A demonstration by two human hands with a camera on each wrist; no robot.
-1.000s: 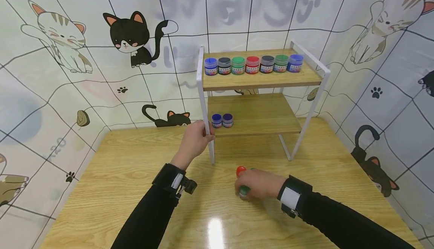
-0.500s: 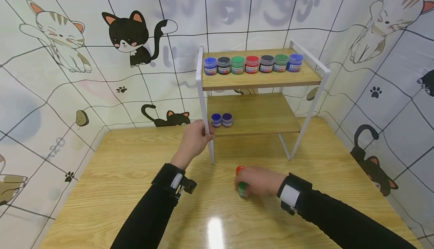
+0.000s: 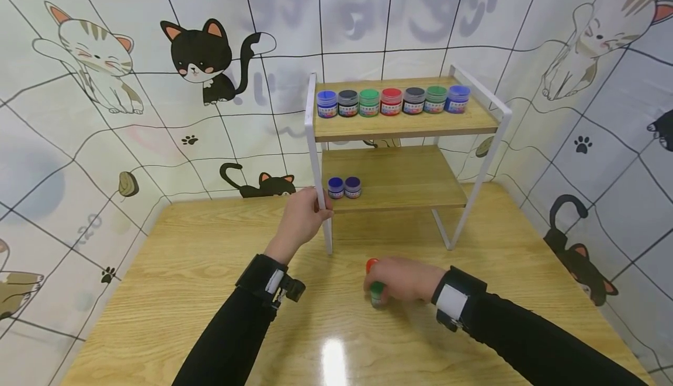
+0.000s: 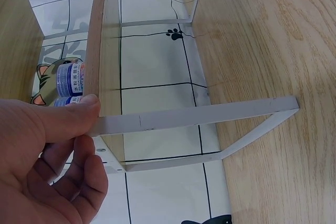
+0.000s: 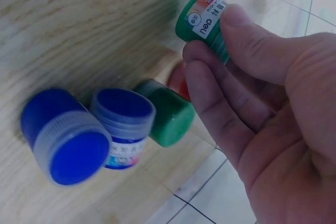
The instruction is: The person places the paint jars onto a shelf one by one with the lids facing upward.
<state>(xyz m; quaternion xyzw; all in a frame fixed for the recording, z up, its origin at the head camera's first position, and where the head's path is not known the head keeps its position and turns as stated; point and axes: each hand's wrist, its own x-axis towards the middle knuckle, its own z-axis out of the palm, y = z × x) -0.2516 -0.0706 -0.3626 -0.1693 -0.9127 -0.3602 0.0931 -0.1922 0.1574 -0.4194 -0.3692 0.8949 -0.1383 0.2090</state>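
Observation:
My left hand grips the left white metal leg of a two-tier wooden rack, at the lower shelf's front corner. In the right wrist view my right hand pinches a small green paint jar between thumb and fingers. Beside that hand are a green-lidded jar, a red jar and two blue jars on the table. From the head view the right hand covers most of these; the held green jar and the red lid show.
On the rack's top shelf several paint jars stand in a row: blue, black, green and red. Two dark blue jars sit at the lower shelf's left end. A cat-printed sheet surrounds the wooden table.
The held green jar has shifted slightly within the right hand's grasp, near the same spot. The green lid seen behind that hand a second ago is now covered. My left hand stays on the leg.

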